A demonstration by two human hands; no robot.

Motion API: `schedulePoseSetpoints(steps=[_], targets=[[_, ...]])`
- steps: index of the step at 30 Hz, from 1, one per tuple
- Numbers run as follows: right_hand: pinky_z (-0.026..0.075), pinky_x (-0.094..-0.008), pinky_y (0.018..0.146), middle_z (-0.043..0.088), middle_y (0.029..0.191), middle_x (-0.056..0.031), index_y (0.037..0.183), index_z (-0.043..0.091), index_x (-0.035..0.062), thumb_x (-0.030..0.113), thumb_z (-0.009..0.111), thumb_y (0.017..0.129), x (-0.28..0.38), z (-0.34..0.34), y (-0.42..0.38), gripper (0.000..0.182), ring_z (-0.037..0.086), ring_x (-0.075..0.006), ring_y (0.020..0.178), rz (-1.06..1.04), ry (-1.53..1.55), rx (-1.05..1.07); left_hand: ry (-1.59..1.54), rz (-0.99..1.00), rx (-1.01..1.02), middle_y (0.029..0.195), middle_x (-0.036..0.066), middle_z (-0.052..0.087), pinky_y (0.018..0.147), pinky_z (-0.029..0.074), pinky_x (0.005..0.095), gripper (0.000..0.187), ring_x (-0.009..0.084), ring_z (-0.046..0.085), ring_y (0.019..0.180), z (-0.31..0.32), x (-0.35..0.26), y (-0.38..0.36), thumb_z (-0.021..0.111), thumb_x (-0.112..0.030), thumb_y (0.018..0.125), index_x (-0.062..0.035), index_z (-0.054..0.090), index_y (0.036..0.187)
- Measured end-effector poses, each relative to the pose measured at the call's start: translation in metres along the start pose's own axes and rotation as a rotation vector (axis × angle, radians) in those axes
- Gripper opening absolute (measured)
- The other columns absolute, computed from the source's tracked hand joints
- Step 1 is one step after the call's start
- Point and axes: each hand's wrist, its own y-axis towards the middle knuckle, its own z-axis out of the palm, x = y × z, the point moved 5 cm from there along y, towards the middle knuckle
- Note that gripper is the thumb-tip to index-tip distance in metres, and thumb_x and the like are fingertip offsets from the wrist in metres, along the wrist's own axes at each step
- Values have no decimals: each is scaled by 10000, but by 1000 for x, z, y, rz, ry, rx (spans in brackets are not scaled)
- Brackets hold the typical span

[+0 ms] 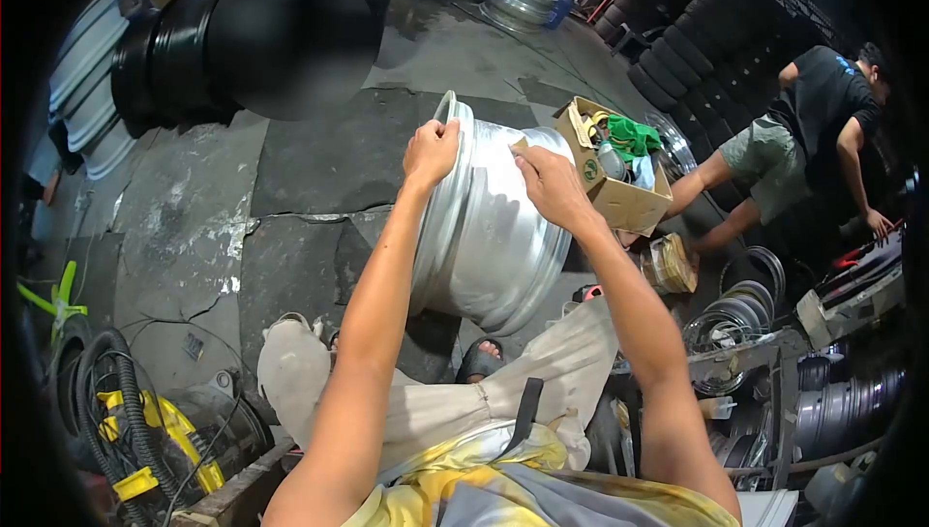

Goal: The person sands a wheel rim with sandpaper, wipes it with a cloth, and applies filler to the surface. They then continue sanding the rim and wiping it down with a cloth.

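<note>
Fingers (448,128), two hands (432,152) (559,188), one rim (489,203), one scrap (520,147)

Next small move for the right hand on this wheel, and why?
Probably a short stroke of the tan piece along the barrel, toward the wearer. The right hand pinches it at the far part of the wheel, the left hand grips the edge, and nothing blocks the nearer surface.

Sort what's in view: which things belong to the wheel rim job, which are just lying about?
In the job:
- metal wheel rim
- left hand, on its edge
- right hand, with small tan piece

Lying about, seemingly:
- cardboard box (contents possibly job supplies)
- stacked tyres
- yellow-and-black equipment
</note>
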Motion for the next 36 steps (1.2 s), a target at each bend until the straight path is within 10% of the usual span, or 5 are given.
schedulePoseSetpoints(steps=[4, 9, 36], targets=[[489, -503, 791, 701, 933, -194, 1131, 694, 36, 117, 580, 965, -2, 61, -25, 217, 672, -402, 902, 344, 160, -18, -37, -10, 21, 959, 203, 729, 855, 507, 478, 514, 410, 682, 986, 0, 4, 3, 546, -512, 958, -19, 692, 940], [381, -466, 799, 702, 919, -156, 1103, 688, 50, 112, 582, 950, 37, 89, -27, 196, 650, -324, 881, 272, 15, -298, -13, 26, 0, 937, 215, 723, 826, 508, 481, 524, 415, 686, 951, 2, 4, 3, 534, -503, 970, -3, 687, 939], [425, -548, 818, 723, 998, -199, 1142, 712, 42, 162, 540, 958, 17, 90, 1, 279, 631, -389, 952, 415, 15, -218, 35, 91, -27, 863, 235, 696, 762, 490, 491, 485, 441, 671, 872, -8, -10, -18, 514, -436, 1002, 16, 650, 893]])
